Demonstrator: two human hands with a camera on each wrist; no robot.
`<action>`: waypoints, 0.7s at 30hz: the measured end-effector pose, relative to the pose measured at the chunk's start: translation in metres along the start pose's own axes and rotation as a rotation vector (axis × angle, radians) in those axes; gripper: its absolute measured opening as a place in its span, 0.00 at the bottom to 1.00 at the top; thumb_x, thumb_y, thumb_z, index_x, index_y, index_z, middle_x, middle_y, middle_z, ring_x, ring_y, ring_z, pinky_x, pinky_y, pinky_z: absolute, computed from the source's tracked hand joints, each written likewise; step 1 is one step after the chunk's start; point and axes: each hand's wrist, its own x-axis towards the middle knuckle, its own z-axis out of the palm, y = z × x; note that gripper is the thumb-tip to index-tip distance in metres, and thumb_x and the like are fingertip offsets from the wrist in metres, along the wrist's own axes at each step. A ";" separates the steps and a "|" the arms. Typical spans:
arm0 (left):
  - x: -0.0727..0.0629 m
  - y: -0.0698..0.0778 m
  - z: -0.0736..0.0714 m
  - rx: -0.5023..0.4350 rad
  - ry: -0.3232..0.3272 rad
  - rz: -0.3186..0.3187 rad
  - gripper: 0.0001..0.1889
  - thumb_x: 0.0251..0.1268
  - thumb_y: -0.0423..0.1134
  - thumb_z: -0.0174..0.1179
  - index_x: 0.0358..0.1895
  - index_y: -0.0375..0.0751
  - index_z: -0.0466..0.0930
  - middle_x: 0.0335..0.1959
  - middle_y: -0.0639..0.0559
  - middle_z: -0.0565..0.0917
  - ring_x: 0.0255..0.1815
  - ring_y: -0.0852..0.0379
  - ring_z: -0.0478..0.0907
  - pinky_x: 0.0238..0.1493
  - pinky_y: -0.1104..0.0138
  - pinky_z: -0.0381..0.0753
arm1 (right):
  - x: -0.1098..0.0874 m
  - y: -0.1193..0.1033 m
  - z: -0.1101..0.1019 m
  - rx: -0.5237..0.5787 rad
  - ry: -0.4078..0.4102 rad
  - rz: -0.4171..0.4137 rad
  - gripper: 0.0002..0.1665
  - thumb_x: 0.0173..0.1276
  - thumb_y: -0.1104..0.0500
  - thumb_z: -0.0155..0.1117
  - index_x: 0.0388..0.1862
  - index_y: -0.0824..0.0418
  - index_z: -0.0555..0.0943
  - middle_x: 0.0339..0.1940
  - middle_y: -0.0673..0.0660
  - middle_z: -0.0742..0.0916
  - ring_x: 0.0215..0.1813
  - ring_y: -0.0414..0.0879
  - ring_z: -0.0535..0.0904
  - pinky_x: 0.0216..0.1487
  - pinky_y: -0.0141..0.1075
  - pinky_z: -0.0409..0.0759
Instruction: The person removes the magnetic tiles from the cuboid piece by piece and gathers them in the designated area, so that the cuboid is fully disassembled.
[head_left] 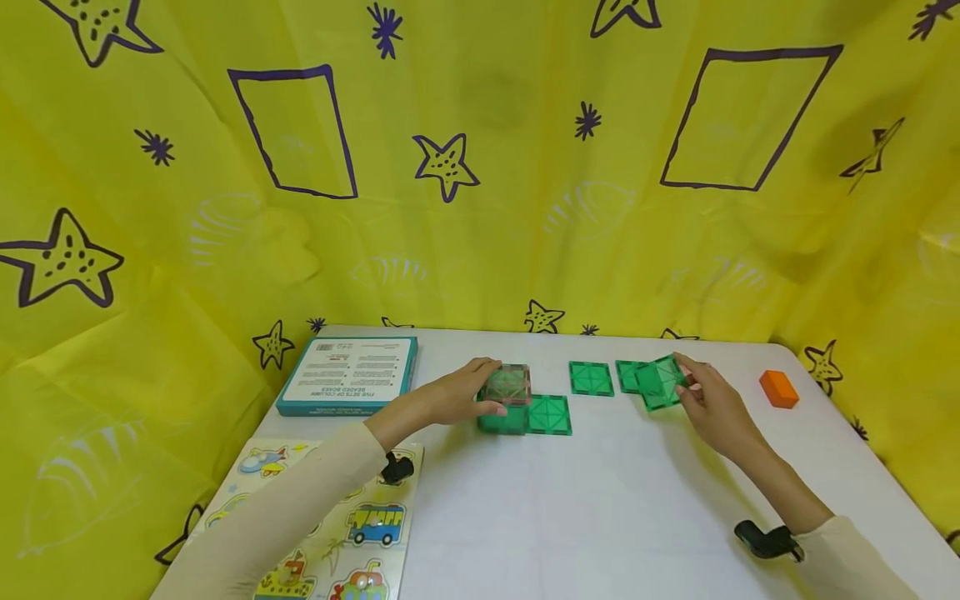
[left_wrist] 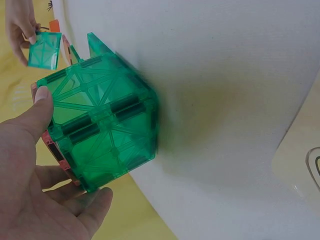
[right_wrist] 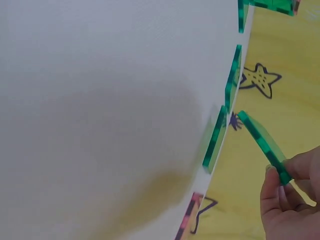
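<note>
My left hand (head_left: 448,395) grips a boxy build of green magnetic tiles (left_wrist: 100,110), with its thumb on one face and fingers curled at another edge. A clear tile with a reddish rim (head_left: 508,384) forms part of that build. Beside it on the table is a green tile (head_left: 550,415). My right hand (head_left: 712,408) pinches a single green magnetic tile (right_wrist: 265,145) by its edge, between thumb and fingers. In the head view the held tile partly covers another green tile (head_left: 627,377). Left of that pair is one more green tile (head_left: 591,378).
An orange block (head_left: 779,389) sits right of my right hand. At the back left lies a teal-edged box (head_left: 348,375). A picture puzzle board with vehicles (head_left: 397,492) lies under my left forearm. A yellow patterned curtain (head_left: 495,250) surrounds the table.
</note>
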 end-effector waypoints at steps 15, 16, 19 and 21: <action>0.000 0.000 0.000 0.004 0.000 -0.011 0.47 0.79 0.58 0.60 0.86 0.37 0.47 0.86 0.38 0.51 0.85 0.41 0.55 0.81 0.48 0.62 | -0.037 0.035 -0.034 0.015 -0.215 0.297 0.33 0.85 0.61 0.53 0.79 0.77 0.57 0.51 0.79 0.83 0.44 0.61 0.84 0.35 0.39 0.80; 0.000 -0.001 0.000 0.003 -0.001 -0.011 0.47 0.79 0.58 0.60 0.86 0.37 0.47 0.86 0.38 0.51 0.85 0.41 0.55 0.81 0.48 0.61 | -0.038 0.037 -0.036 0.015 -0.227 0.307 0.34 0.85 0.61 0.53 0.78 0.78 0.57 0.51 0.80 0.82 0.44 0.61 0.84 0.35 0.39 0.80; 0.001 -0.001 0.000 0.001 -0.004 -0.008 0.47 0.79 0.58 0.60 0.86 0.37 0.47 0.86 0.38 0.51 0.86 0.41 0.55 0.82 0.48 0.61 | -0.041 0.045 -0.039 0.006 -0.266 0.328 0.34 0.84 0.59 0.54 0.77 0.79 0.57 0.50 0.80 0.81 0.43 0.61 0.82 0.35 0.40 0.79; 0.001 -0.001 0.000 -0.003 0.000 -0.002 0.47 0.79 0.57 0.60 0.86 0.36 0.47 0.86 0.37 0.51 0.85 0.41 0.55 0.82 0.48 0.61 | -0.041 0.052 -0.041 -0.010 -0.289 0.328 0.34 0.84 0.59 0.55 0.75 0.80 0.58 0.50 0.81 0.81 0.44 0.64 0.81 0.36 0.43 0.79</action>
